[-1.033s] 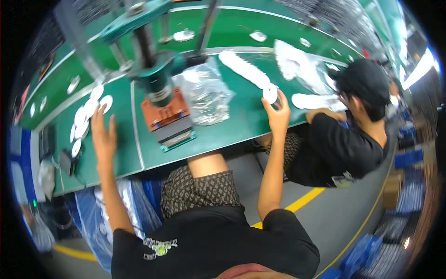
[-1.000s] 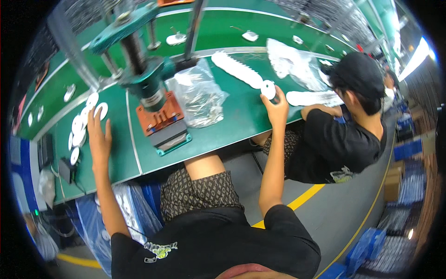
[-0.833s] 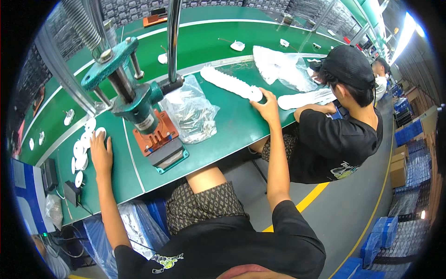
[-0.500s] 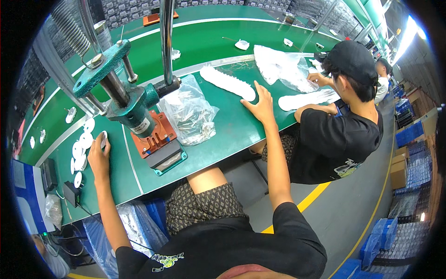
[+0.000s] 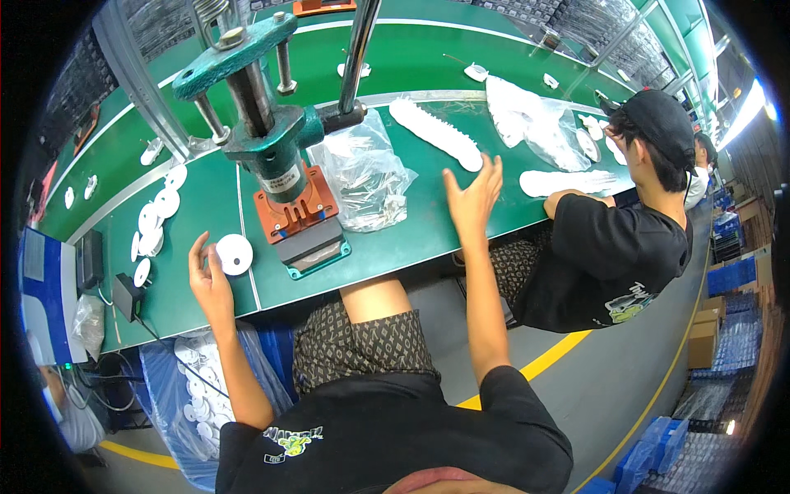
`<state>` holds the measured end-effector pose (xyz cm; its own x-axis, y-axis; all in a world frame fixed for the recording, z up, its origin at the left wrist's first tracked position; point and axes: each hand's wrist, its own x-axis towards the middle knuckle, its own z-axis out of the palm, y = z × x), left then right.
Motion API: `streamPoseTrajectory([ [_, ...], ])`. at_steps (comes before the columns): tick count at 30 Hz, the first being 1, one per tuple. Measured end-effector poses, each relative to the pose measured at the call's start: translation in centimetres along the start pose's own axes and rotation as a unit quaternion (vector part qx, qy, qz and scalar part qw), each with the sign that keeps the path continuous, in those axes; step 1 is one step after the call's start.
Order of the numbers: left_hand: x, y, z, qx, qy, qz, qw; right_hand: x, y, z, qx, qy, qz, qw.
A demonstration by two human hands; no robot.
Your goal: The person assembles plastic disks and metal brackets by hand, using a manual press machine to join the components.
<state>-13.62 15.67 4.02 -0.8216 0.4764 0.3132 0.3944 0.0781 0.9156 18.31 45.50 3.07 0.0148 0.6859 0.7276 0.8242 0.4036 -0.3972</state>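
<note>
A white round disc (image 5: 234,253) with a small central hole lies face up beside the white line on the green table. My left hand (image 5: 211,284) is at its left edge, fingers apart, the thumb close to the rim; whether it touches is unclear. Over the table my right hand (image 5: 475,202) has spread fingers and nothing in it. Just beyond its fingertips ends a long row of stacked white discs (image 5: 432,132). Between my hands stands a teal hand press (image 5: 280,140) above an orange fixture (image 5: 298,206).
Loose white discs (image 5: 151,221) lie at the left. A clear bag of thin pieces (image 5: 362,177) lies right of the press. At right sits a co-worker (image 5: 634,239) near another stack (image 5: 568,183) and a bag of white parts (image 5: 527,119). A lined bin (image 5: 197,395) holds white discs below.
My left hand has shifted right and nearer with the disc, which now shows its flat face. My right hand stays spread near the stacked row. The view has shifted slightly.
</note>
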Motion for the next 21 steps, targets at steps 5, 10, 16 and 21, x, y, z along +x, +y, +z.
streamPoseTrajectory([
  [5, -1.9, 0.3, -0.3, -0.087, -0.046, -0.023, 0.995, 3.8, 2.5, -0.4, 0.075, -0.189, 0.163, 0.965],
  [10, -1.9, 1.2, 0.1, 0.044, -0.101, 0.033, 0.993, 2.8, 4.5, 1.1, 0.06, -0.161, 0.077, 0.982],
  [16, -1.6, 2.5, -0.5, 0.179, -0.168, 0.102, 0.964, -0.5, -4.2, -4.7, 0.239, -0.076, 0.044, 0.967],
  [21, -1.6, 2.4, -0.7, 0.193, -0.176, 0.111, 0.959, -1.5, -10.0, -1.3, 0.313, -0.247, -0.187, 0.898],
])
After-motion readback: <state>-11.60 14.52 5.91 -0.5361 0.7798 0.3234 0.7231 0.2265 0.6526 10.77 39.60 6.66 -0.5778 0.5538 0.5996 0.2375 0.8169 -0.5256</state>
